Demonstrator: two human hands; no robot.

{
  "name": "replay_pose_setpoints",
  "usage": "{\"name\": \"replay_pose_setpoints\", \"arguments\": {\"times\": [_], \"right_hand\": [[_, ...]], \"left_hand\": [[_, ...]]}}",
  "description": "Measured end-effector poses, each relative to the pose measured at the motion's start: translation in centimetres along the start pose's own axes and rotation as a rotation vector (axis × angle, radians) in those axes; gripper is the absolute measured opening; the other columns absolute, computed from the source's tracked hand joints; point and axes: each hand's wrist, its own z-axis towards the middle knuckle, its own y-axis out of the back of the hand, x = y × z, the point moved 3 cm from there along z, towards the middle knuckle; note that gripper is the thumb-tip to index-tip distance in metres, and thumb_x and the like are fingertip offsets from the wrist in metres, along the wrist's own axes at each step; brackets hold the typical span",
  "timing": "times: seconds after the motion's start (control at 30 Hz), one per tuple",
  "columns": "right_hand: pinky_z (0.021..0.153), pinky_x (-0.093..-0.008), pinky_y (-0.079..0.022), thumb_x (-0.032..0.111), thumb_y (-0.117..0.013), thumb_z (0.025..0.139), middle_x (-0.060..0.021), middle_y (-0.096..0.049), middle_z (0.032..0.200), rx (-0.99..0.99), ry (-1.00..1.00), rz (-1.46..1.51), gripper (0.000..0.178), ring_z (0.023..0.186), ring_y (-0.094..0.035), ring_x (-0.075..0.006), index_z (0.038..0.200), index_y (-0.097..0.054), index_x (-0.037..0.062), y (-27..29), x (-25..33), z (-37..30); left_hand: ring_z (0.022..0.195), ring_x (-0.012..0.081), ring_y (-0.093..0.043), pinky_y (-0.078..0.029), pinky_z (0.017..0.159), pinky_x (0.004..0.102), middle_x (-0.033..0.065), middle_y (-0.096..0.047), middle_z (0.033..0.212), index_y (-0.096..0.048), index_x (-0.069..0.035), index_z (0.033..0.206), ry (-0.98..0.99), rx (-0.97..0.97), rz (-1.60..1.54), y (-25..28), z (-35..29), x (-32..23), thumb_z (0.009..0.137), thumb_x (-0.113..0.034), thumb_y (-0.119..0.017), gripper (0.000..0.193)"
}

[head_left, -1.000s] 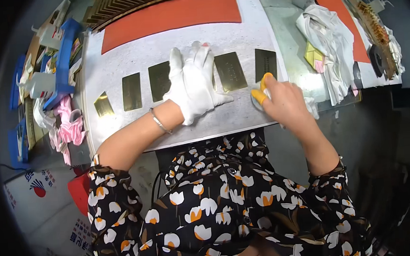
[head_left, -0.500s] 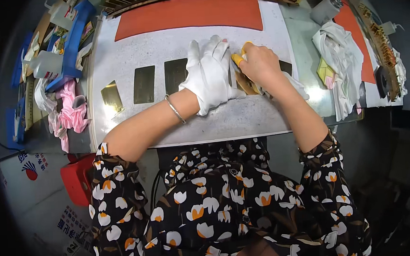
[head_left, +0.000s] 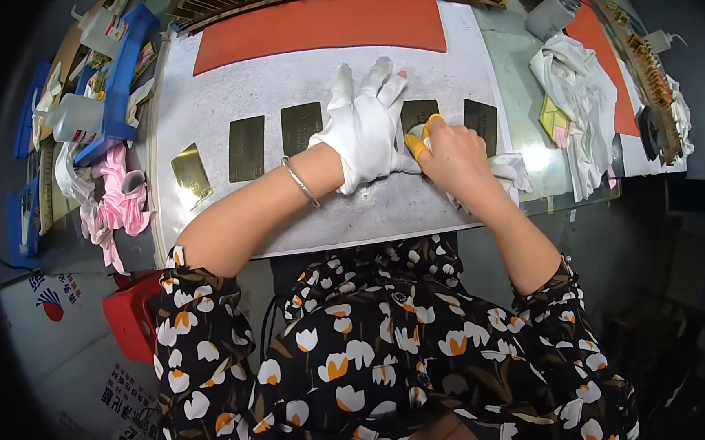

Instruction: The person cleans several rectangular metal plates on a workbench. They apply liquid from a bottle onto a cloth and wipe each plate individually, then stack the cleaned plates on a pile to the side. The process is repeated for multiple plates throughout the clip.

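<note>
The right fingers [head_left: 418, 147] hold white cloth [head_left: 511, 172] at a dark plate [head_left: 420, 111].

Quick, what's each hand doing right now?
Left hand: open, spread out in a white glove.
Right hand: closed, holding a white cloth.

Cards [head_left: 247, 149] on sheet [head_left: 197, 96], before mat [head_left: 319, 33]

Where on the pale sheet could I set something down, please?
There is room between the red mat and leftmost dark plate, and between the left hand and the sheet's near edge. It is crowded around the right hand, with plates and cloth.
</note>
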Motion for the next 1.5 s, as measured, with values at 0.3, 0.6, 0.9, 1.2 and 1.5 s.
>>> {"name": "replay_pose_setpoints", "arguments": {"times": [0.3,0.6,0.9,1.2,1.5], "right_hand": [[0.059,-0.0475,-0.046,0.028,-0.059,0.078,-0.0215,-0.06,0.064,0.019,-0.007,0.017,0.031,0.063,-0.06,-0.039,0.079,-0.053,-0.0022,-0.5,0.3,-3.7],[0.062,-0.0455,-0.046,0.03,-0.057,0.08,-0.0216,-0.061,0.069,-0.023,0.125,0.024,0.029,0.067,-0.06,-0.0396,0.085,-0.055,0.001,2.7,3.1,-1.1],[0.068,-0.0452,-0.047,0.024,-0.058,0.076,-0.0212,-0.063,0.076,0.004,0.107,-0.043,0.026,0.074,-0.061,-0.0366,0.085,-0.059,0.0,-0.8,5.5,7.0],[0.065,-0.046,-0.048,0.023,-0.059,0.077,-0.0223,-0.061,0.07,0.032,0.056,-0.021,0.028,0.068,-0.061,-0.0378,0.081,-0.056,-0.0044,-2.0,5.8,4.3],[0.061,-0.0489,-0.046,0.025,-0.059,0.078,-0.023,-0.059,0.065,-0.017,0.063,-0.013,0.028,0.064,-0.06,-0.0399,0.076,-0.054,-0.0026,-2.3,6.1,0.8]], "left_hand": [[0.134,0.0319,-0.017,-0.017,0.104,0.0569,0.0172,-0.031,0.139,-0.041,0.006,0.126,-0.058,0.058,-0.006,0.0,-0.1,0.3,0.052,-0.07,-0.063,0.108],[0.133,0.0331,-0.02,-0.015,0.105,0.0542,0.0187,-0.032,0.136,-0.04,0.001,0.126,0.069,-0.043,-0.057,0.6,-5.4,4.5,0.058,-0.063,-0.065,0.097],[0.132,0.0326,-0.022,-0.018,0.103,0.0571,0.0167,-0.034,0.136,-0.041,0.001,0.126,0.156,-0.13,-0.104,-0.2,-5.7,4.4,0.06,-0.057,-0.066,0.092],[0.131,0.0333,-0.023,-0.019,0.101,0.059,0.012,-0.033,0.138,-0.046,-0.003,0.124,0.093,-0.109,-0.092,-0.1,-5.0,4.7,0.059,-0.057,-0.066,0.087],[0.134,0.0297,-0.018,-0.012,0.103,0.0594,0.0124,-0.032,0.138,-0.04,0.003,0.128,-0.083,-0.07,0.039,-0.3,-4.5,4.7,0.066,-0.068,-0.052,0.095]]}}
